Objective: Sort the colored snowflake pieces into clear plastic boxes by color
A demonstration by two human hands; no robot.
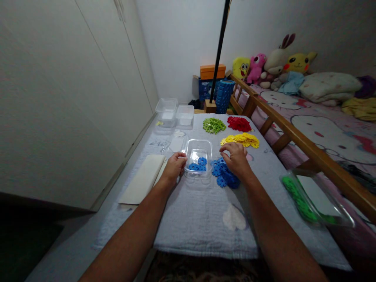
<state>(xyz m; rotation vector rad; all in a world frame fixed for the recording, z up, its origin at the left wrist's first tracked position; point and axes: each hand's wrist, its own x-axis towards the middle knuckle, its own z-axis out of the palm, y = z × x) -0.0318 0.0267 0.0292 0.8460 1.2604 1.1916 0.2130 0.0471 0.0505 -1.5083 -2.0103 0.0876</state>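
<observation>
A clear plastic container (212, 150) stands in the middle of the cloth-covered table, with several blue flower-shaped discs (197, 167) on its bottom. My left hand (175, 166) holds the container's left side, its fingers closed at the rim. To the right of it, a loose heap of blue discs (221, 172) lies on the cloth. Over the heap's upper right edge is my right hand (237, 158), thumb and forefinger apart with nothing visible between them. Its other fingers are curled and partly hidden. Just beyond that hand lies a pile of yellow discs (242, 139).
Green (214, 125) and red (239, 123) disc piles lie farther back. Clear containers (167, 111) stand at the back left, beyond a folded cream-coloured item (143, 178). A box of green pieces (305, 199) sits at the right, by the wooden bed rail (282, 125).
</observation>
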